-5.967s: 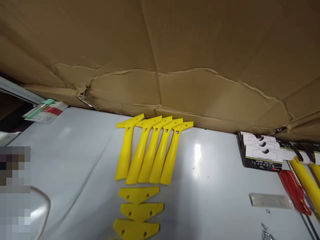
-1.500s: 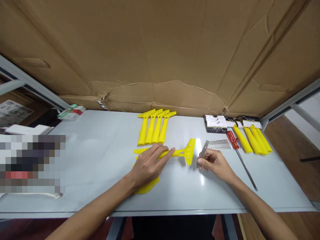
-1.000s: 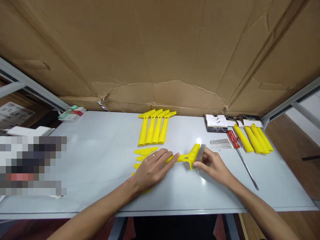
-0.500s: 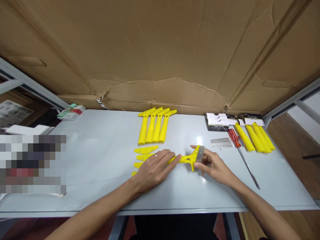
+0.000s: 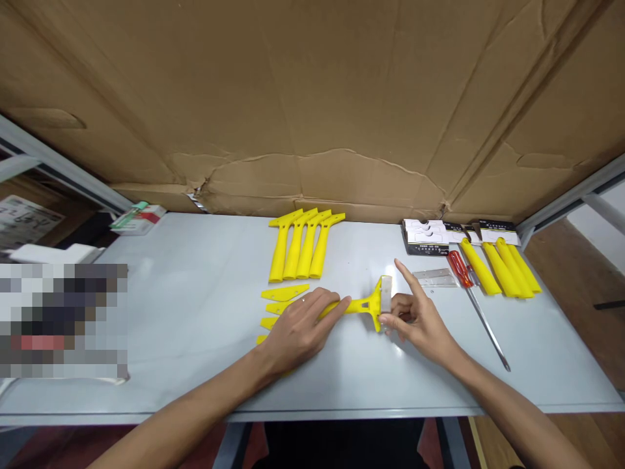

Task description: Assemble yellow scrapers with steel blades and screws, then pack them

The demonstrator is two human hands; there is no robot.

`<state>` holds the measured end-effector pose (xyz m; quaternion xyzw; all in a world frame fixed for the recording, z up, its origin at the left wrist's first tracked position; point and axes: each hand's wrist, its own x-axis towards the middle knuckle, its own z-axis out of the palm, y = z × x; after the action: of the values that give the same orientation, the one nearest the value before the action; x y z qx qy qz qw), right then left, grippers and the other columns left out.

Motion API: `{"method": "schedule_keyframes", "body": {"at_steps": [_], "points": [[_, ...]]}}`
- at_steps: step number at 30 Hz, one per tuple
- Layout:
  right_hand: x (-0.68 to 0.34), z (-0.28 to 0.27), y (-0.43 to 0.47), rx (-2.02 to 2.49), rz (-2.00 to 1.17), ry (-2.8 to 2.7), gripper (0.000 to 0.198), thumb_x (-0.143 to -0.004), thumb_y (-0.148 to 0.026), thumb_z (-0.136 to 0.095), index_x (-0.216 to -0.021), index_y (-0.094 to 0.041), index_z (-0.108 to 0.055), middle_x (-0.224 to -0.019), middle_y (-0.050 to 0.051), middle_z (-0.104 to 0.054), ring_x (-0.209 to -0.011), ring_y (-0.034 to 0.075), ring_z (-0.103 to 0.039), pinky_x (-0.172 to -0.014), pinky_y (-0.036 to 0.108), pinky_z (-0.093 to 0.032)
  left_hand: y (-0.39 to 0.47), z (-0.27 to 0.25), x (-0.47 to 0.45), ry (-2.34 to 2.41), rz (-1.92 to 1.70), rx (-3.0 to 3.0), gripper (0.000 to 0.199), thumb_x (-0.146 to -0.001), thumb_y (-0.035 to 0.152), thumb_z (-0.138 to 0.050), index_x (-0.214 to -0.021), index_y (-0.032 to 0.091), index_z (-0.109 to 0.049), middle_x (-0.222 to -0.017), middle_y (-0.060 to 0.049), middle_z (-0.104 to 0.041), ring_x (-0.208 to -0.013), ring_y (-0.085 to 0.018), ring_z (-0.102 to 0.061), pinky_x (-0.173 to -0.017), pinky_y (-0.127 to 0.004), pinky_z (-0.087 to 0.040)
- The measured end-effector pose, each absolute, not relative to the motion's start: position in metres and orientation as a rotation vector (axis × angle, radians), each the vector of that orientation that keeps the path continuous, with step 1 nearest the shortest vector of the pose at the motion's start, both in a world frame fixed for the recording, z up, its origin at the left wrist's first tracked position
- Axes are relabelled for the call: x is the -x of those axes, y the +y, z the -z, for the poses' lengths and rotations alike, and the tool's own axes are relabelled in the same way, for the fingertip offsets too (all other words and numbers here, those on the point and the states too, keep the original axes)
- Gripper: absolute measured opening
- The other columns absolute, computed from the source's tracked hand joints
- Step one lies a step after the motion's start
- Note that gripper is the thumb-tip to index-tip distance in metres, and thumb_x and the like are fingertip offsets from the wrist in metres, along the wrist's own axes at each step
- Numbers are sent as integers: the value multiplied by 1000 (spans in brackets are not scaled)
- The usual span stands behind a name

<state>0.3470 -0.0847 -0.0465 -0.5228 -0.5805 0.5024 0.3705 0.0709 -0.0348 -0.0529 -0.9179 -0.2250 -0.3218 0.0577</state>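
Note:
My left hand (image 5: 305,326) is closed around the handle of a yellow scraper (image 5: 360,305), whose head points right. A metal blade (image 5: 385,294) lies along the edge of that head. At the blade's near end, my right hand (image 5: 417,322) pinches it between thumb and curled fingers, its index finger stretched up and away. Several yellow clamp plates (image 5: 284,293) lie in a column beside and partly under my left hand. Behind them, yellow scraper handles (image 5: 305,251) stand in a row, side by side on the table.
On the right are a red-handled screwdriver (image 5: 459,268), loose blades (image 5: 434,278), a stack of blade boxes (image 5: 426,237) and several carded yellow scrapers (image 5: 502,270). A cardboard wall (image 5: 312,176) closes the back of the grey table (image 5: 195,280). A small box (image 5: 139,218) sits at the back left.
My right index finger has lifted off the scraper head and now points upward. The head has turned slightly, so the blade faces up more squarely. My left hand keeps its grip.

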Motion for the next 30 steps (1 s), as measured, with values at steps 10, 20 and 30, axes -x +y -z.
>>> {"method": "schedule_keyframes", "body": {"at_steps": [10, 20, 30], "points": [[-346, 70, -78, 1411, -287, -2011, 41, -98, -39, -69, -136, -23, -70, -126, 16, -58, -88, 21, -61, -66, 36, -58, -35, 59, -76, -874, 887, 2815, 27, -98, 6, -58, -123, 13, -64, -103, -10, -71, -90, -23, -64, -76, -36, -56], [-350, 67, -75, 1202, -270, -2308, 17, -103, -18, -58, -113, -13, -70, -124, 16, -67, -109, 27, -62, -87, 44, -63, -34, 58, -76, -883, 775, 2844, 22, -99, 8, -57, -117, 16, -65, -100, -6, -72, -86, -21, -63, -75, -35, -49], [-367, 68, -80, 1303, -217, -2412, 50, -93, -46, -73, -134, -18, -67, -157, 22, -49, -148, 40, -43, -111, 62, -54, -22, 60, -68, -730, 698, 2889, 34, -95, 2, -55, -125, 17, -62, -103, -8, -70, -91, -24, -59, -77, -38, -50]]}}
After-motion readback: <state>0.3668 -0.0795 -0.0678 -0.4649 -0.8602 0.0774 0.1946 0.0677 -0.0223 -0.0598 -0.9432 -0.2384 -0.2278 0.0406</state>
